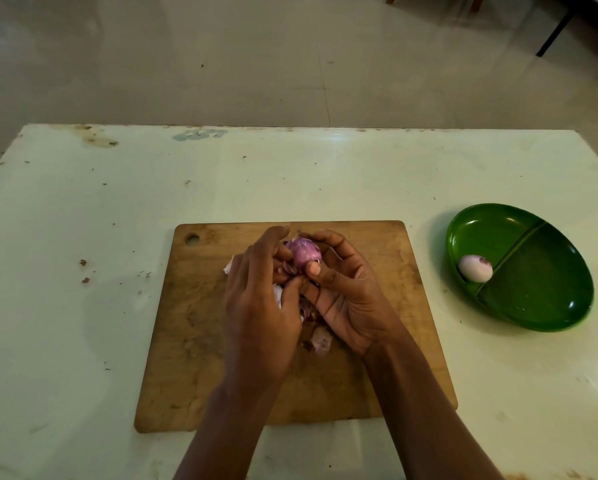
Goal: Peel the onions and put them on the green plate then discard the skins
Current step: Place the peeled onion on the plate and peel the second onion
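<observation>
Though half-hidden by left hand [259, 306] — skins [320, 341], board [190, 341]

Pale tiled floor [256, 64], stained table [83, 202]

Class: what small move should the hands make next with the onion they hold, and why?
Probably the left hand peels the loose skin off the round purple onion, which the right hand grips: skin seems to cling near its base, so the green divided plate must wait.
</observation>
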`<control>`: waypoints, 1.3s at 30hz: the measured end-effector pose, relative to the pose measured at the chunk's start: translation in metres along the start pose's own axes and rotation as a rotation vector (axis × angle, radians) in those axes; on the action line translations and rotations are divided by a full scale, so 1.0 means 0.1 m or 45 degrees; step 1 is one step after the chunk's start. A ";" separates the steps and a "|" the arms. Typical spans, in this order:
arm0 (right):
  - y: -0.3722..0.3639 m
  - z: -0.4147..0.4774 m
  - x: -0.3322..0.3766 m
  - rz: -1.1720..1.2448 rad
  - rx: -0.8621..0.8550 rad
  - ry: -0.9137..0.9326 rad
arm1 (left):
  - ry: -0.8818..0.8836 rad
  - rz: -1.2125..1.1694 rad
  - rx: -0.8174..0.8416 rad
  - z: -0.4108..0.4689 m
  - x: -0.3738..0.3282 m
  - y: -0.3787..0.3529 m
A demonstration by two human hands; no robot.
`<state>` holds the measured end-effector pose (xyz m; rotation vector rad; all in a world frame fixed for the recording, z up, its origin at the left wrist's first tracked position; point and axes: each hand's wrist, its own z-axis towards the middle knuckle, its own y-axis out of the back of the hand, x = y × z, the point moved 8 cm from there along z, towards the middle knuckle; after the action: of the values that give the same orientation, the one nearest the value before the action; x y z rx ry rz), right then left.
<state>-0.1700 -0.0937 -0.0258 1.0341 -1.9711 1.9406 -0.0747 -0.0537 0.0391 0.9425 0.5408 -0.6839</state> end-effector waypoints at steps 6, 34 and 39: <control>0.00 -0.01 0.00 0.026 0.009 -0.006 | 0.024 -0.010 0.008 -0.03 0.03 -0.03; 0.02 -0.01 -0.03 -0.077 0.068 -0.058 | -0.027 0.161 0.112 0.04 0.03 -0.09; -0.02 -0.02 -0.02 -0.060 0.077 -0.052 | -0.034 0.149 0.095 0.03 0.02 -0.08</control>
<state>-0.1678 -0.0914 -0.0254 1.1329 -1.9017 1.9812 -0.0787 -0.0601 0.0354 1.0254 0.4356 -0.6136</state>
